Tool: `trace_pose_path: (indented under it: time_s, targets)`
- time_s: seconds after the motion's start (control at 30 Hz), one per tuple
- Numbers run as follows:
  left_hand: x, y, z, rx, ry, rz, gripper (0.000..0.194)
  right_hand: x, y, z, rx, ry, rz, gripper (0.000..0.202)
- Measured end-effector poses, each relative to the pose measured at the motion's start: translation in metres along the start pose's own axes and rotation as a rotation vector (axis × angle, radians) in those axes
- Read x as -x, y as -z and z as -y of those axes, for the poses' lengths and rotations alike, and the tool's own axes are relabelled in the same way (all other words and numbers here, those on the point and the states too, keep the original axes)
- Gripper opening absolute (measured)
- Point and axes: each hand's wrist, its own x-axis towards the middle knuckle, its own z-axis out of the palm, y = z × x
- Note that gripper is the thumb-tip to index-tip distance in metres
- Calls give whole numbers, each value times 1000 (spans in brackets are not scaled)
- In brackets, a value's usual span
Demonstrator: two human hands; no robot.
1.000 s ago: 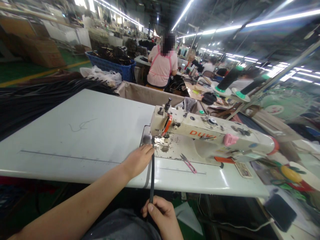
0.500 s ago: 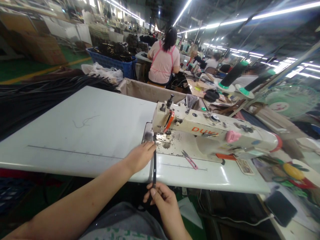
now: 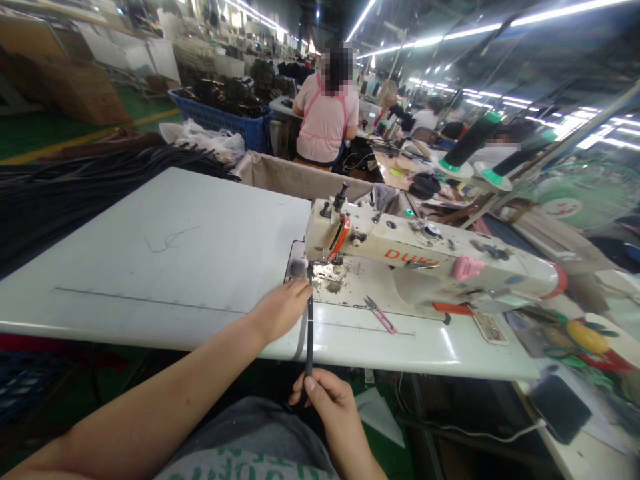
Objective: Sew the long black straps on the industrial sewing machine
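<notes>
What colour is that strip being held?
The strip is black, best seen in the head view.

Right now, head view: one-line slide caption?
Left hand against a narrow black strip at the sewing machine, right hand pinching it in front of the tabletop, pink-handled thread snips nearby.

Overhead, long fluorescent tubes [image 3: 565, 12] run beneath a dark ceiling [image 3: 560, 53], row after row shrinking away — and it goes a long way back. Down on the left it's green floor [image 3: 150, 109] crossed by a yellow line [image 3: 143, 123], with brown cardboard boxes [image 3: 75, 90] beside it. Over to the right, a cluttered workbench [image 3: 387, 167], then a round green fan [image 3: 585, 200], and above that, white glare [image 3: 595, 137] — windows or lamps, too blurred to call.
</notes>
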Motion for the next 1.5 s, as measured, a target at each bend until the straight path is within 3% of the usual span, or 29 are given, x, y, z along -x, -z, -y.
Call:
trace_pose_path:
  time_s: [0.53,0.93,1.13,1.33,1.5]
  targets:
    - [3,-6,3,11,-22,13,22,2,2,-2,22,7,-4,42]
    - [-1,-8,3,38,20,15,34,0,2,-1,17,-1,10,46]
    - [0,-7,2,31,15,40,31,-2,4,-9,33,48,31,41]
    - [2,-7,2,5,10,32,31,-8,3,-1,71,96,24,37]
    - [1,-4,2,-9,1,3,29,-15,-3,14,199,81,-93,36]
